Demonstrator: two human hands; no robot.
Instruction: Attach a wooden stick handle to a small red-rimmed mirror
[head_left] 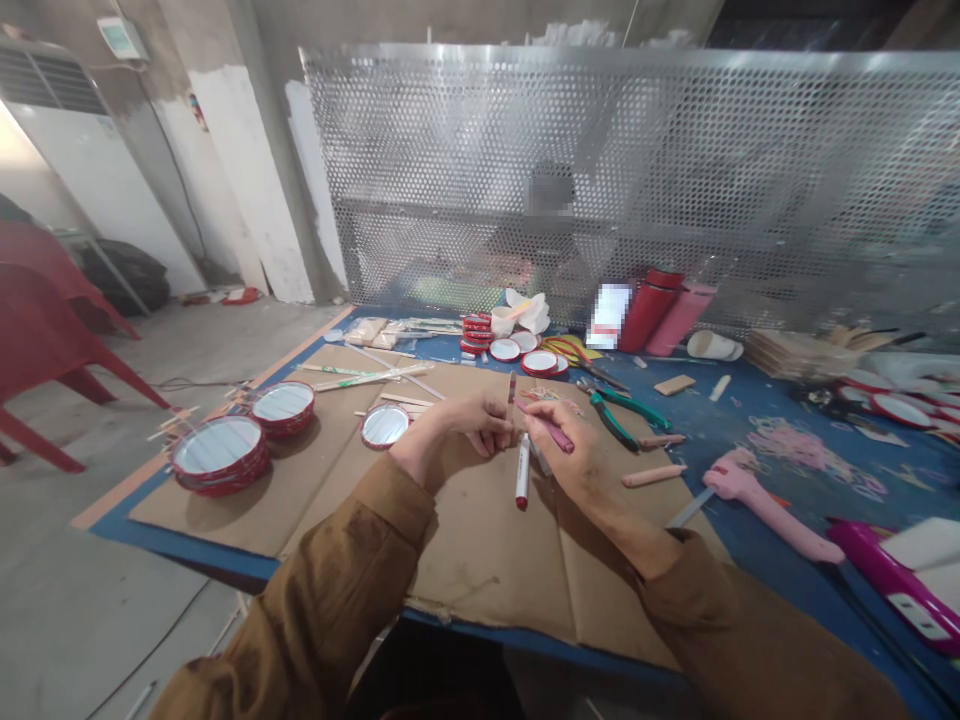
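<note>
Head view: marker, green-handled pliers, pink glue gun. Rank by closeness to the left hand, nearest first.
From the left hand:
1. marker, just right of it
2. green-handled pliers, right, beyond the marker
3. pink glue gun, farthest right

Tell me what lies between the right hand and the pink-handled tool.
In the head view, a tan stick lies between the right hand and the pink-handled tool; a second stick lies just beyond it, near the teal-handled pliers.
</note>
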